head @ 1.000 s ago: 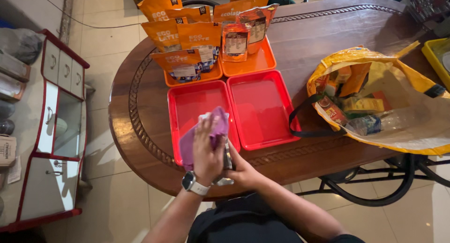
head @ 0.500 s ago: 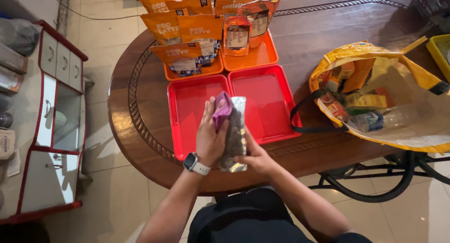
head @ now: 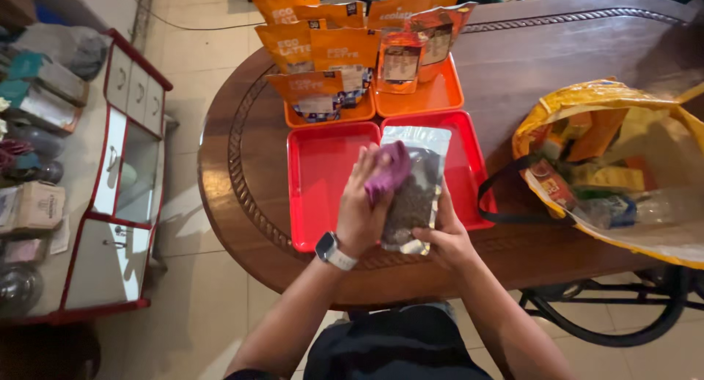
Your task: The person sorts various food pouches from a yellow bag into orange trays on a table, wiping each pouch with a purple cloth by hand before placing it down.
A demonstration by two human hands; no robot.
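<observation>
Right hand (head: 447, 237) grips clear pouch (head: 414, 189) by lower edge; left hand (head: 359, 211) presses purple cloth (head: 389, 171) on it. Pouch likely light, floppy, slick; best held at sealed edges.

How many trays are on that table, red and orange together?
4. Two red trays lie side by side near the person; two orange trays sit behind them, holding orange pouches. More could be hidden beyond the frame.

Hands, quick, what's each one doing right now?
Left hand: shut on the purple cloth, pressing it against the clear pouch.
Right hand: shut on the clear pouch's lower edge, holding it above the red trays.
</observation>
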